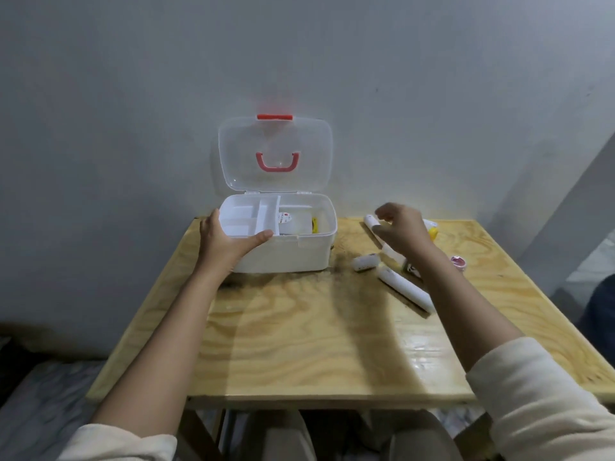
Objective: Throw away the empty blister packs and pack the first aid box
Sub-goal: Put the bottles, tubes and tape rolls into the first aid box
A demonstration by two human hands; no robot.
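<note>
A white first aid box [299,252] stands open at the back of the wooden table [299,344], its clear lid [276,141] with a red handle upright against the wall. A white divided tray [248,216] sits in its left half; a small labelled container [294,221] lies in the right half. My left hand [226,242] grips the box's front left corner, thumb on the rim. My right hand [401,227] hovers, fingers spread and holding nothing, over white tubes [404,287] and a small white bottle [364,262] lying to the right of the box.
A yellow item [433,232] and a small pink-lidded jar [458,262] lie beyond my right hand. The grey wall stands directly behind the box. A dark object [599,314] sits off the table's right edge.
</note>
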